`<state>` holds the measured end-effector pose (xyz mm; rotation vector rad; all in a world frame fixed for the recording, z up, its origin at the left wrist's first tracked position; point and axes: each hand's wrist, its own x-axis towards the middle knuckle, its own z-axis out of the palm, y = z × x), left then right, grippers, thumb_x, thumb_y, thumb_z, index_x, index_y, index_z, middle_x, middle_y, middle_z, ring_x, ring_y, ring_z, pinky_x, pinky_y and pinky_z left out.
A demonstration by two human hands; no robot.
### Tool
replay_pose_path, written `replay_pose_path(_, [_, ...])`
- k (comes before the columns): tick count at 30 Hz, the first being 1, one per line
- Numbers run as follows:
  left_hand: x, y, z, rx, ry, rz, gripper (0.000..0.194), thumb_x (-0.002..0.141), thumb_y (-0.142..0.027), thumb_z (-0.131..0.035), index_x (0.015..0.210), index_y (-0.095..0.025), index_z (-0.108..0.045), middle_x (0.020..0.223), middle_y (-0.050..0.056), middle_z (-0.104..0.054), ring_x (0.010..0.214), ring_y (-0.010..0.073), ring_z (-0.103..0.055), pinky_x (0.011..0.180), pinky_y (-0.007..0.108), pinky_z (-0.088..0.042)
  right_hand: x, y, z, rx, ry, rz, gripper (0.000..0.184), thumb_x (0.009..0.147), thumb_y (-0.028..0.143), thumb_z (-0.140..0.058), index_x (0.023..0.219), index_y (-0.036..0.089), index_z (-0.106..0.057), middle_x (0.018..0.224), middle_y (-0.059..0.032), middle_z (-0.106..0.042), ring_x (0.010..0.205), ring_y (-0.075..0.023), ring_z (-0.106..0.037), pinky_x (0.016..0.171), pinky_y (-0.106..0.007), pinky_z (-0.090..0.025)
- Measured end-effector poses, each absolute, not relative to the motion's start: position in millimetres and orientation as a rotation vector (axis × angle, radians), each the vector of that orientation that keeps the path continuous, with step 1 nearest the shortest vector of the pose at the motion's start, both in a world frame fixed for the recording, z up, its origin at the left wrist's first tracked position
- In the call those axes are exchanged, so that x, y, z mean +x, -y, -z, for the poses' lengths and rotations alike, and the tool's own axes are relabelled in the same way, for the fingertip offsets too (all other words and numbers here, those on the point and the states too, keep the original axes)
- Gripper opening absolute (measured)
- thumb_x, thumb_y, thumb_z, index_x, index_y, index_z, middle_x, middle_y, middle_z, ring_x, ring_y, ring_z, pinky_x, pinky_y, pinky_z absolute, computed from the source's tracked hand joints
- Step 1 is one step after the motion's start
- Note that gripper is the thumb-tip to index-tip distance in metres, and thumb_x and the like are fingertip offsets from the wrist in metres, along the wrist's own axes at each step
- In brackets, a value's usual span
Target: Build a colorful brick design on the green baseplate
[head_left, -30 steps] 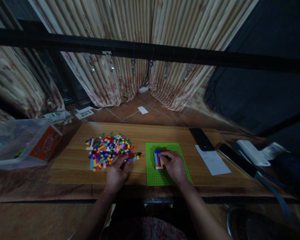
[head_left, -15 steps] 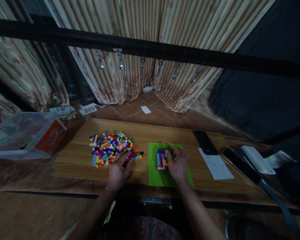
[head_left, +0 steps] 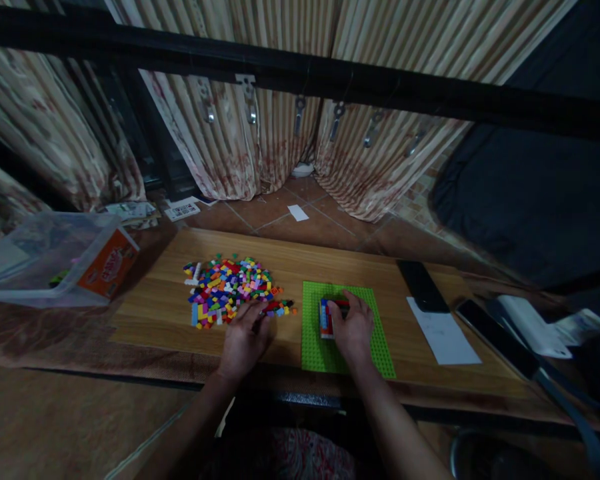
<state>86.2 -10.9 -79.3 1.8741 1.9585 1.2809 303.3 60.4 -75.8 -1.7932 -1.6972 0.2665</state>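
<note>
My right hand (head_left: 354,328) is over a small block of toy building bricks (head_left: 325,320), with the thumb on its left part and the fingers curled past its far right side. Blue, white and red bricks show at its left edge; my hand hides the rest. The block stands on a green studded baseplate (head_left: 320,360). At the front right edge of a pile of loose, many-coloured bricks (head_left: 230,287), my left hand (head_left: 244,339) has thumb and fingers curled together. Whatever is between those fingertips is too small and dark to name.
A wooden board (head_left: 165,320) carries the bricks. To its left stands a clear plastic box (head_left: 45,260) with an orange label. On the right are a black phone (head_left: 423,287), a white paper sheet (head_left: 443,333), a second phone (head_left: 497,339) and a white device (head_left: 533,327).
My right hand's fingers have shifted from a pinch on top of the brick block to reaching around it. My left hand stays by the pile. The camera view has turned slightly.
</note>
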Motion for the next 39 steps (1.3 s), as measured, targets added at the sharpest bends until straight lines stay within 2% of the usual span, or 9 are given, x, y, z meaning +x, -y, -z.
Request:
replay_pose_path(4, [87,11,79,1.884,-1.948,-1.311,0.024,0.085,-0.023,-0.054,0.108,-0.020,-0.063,0.109,0.007,-0.064,0.100,0.0187,-0.063,0.090,0.033,-0.053,300,-59,75,-1.824,1.703,-0.268,0.052,0.085,0.050,-0.049,0.123,0.015,-0.056,0.118,-0.0177,-0.059,0.113,-0.0327,-0.047,0.094,-0.050,-0.034])
replay_pose_path(10, [85,14,79,1.870,-1.907,-1.381,0.027,0.084,-0.019,-0.052,0.110,-0.020,-0.061,0.110,0.008,-0.063,0.102,0.0193,-0.062,0.090,0.033,-0.053,314,-60,72,-1.685,1.571,-0.378,0.062,0.086,0.055,-0.043,0.123,0.006,-0.054,0.120,-0.0216,-0.058,0.113,-0.0310,-0.051,0.096,-0.047,-0.036])
replay_pose_path(14, [84,19,80,1.821,-1.871,-1.475,0.031,0.085,-0.015,-0.048,0.113,-0.020,-0.059,0.113,0.009,-0.060,0.106,0.0192,-0.060,0.091,0.034,-0.052,313,-46,59,-1.522,1.495,-0.296,0.050,0.090,0.048,-0.038,0.116,0.011,-0.059,0.114,-0.0174,-0.061,0.111,-0.0273,-0.052,0.096,-0.044,-0.038])
replay_pose_path(19, [85,23,79,1.757,-1.932,-1.562,0.038,0.082,-0.008,-0.046,0.116,-0.019,-0.058,0.116,0.010,-0.057,0.108,0.0203,-0.058,0.092,0.036,-0.052,278,-23,45,-1.266,1.834,-0.408,0.031,0.091,0.036,-0.042,0.102,0.020,-0.065,0.104,-0.0081,-0.064,0.100,-0.0219,-0.055,0.090,-0.039,-0.043])
replay_pose_path(27, [86,23,82,1.821,-1.977,-1.491,0.049,0.075,-0.001,-0.044,0.118,-0.019,-0.055,0.118,0.010,-0.055,0.115,0.0214,-0.053,0.099,0.040,-0.047,227,-27,58,-1.236,2.251,-0.357,0.028,0.087,0.023,-0.047,0.108,0.022,-0.065,0.102,-0.0067,-0.063,0.096,-0.0235,-0.052,0.086,-0.038,-0.042])
replay_pose_path(30, [87,22,81,1.840,-1.987,-1.464,0.047,0.074,-0.001,-0.045,0.117,-0.018,-0.056,0.118,0.010,-0.055,0.113,0.0212,-0.054,0.099,0.039,-0.047,222,-32,59,-1.238,2.294,-0.340,0.025,0.086,0.020,-0.047,0.101,0.022,-0.067,0.099,-0.0064,-0.063,0.094,-0.0234,-0.052,0.086,-0.038,-0.042])
replay_pose_path(34, [87,23,79,1.833,-1.975,-1.460,0.041,0.077,-0.004,-0.045,0.114,-0.018,-0.057,0.116,0.010,-0.056,0.112,0.0208,-0.054,0.099,0.038,-0.048,224,-31,56,-1.256,2.145,-0.506,0.021,0.087,0.027,-0.048,0.093,0.022,-0.067,0.095,-0.0060,-0.065,0.093,-0.0220,-0.055,0.086,-0.037,-0.043])
replay_pose_path(39, [87,21,81,1.834,-1.984,-1.460,0.036,0.080,-0.008,-0.047,0.113,-0.019,-0.058,0.115,0.009,-0.057,0.112,0.0214,-0.055,0.099,0.039,-0.048,239,-17,51,-1.254,1.778,-0.901,0.027,0.088,0.037,-0.047,0.100,0.020,-0.065,0.097,-0.0061,-0.067,0.088,-0.0184,-0.062,0.081,-0.032,-0.048])
